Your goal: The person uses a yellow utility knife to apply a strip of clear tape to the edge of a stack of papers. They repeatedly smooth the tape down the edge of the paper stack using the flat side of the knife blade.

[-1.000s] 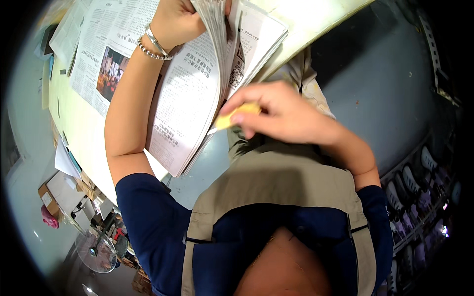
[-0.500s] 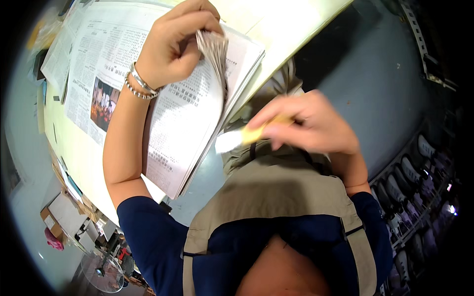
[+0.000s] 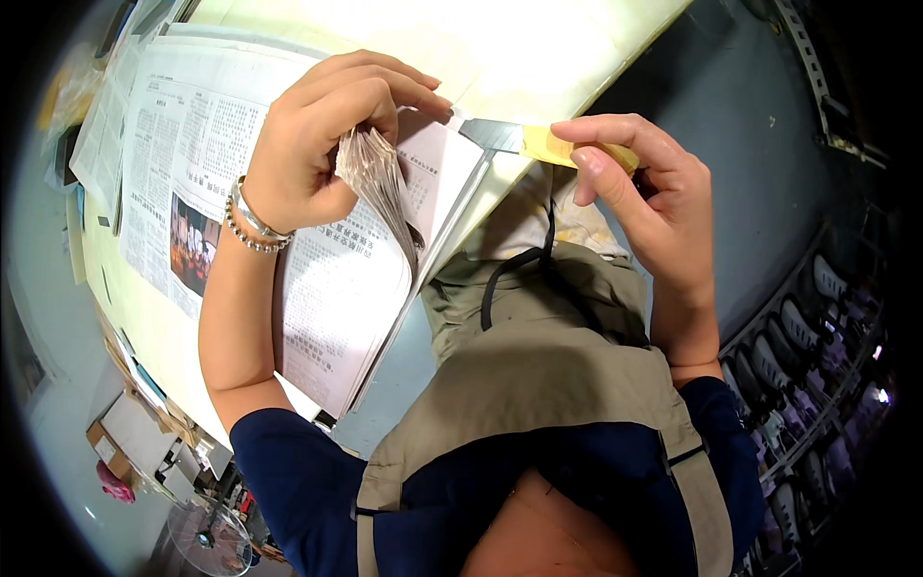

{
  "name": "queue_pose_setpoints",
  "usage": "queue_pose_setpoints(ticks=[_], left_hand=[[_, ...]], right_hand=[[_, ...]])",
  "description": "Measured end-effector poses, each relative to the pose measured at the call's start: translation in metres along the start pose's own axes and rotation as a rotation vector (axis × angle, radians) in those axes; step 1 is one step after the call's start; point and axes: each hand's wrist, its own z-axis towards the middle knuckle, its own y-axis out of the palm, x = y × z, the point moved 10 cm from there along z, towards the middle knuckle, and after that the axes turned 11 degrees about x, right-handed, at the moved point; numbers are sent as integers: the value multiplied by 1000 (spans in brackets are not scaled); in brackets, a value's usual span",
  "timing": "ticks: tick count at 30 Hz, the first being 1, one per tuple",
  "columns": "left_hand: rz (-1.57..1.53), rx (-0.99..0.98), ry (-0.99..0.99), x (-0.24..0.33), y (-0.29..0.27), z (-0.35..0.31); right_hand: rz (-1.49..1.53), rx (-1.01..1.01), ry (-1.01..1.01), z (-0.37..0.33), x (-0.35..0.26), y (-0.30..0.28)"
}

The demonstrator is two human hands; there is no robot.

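My left hand point(image 3: 322, 144) is closed around the bent-back edge of a stack of newspapers point(image 3: 336, 317). The gathered sheets point(image 3: 370, 168) stick out of its fist, while its index finger reaches over the stack toward the right. My right hand point(image 3: 654, 192) pinches a flat, wide metal blade with a yellow handle point(image 3: 543, 142) between thumb and fingers. The blade lies at the stack's upper right corner, close to my left fingertips. Whether it rests on the paper or under some sheets I cannot tell.
The pale table point(image 3: 538, 48) ends in an edge at the right. Another newspaper with a photo point(image 3: 192, 240) lies left of the stack. Shoes stand on a rack point(image 3: 798, 356) at the lower right, and a fan point(image 3: 207, 539) is at the lower left.
My right hand has moved up and away from my body, bringing the blade from over my lap to the stack's corner. My left hand has shifted down slightly, its index finger now stretched out.
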Motion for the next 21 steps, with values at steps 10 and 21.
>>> queue_pose_setpoints(ticks=[10, 21], left_hand=[[90, 5, 51, 8, -3, 0], [135, 22, 137, 17, -8, 0]], right_hand=[[27, 4, -22, 0, -4, 2], [-6, 136, -113, 3, -16, -16]])
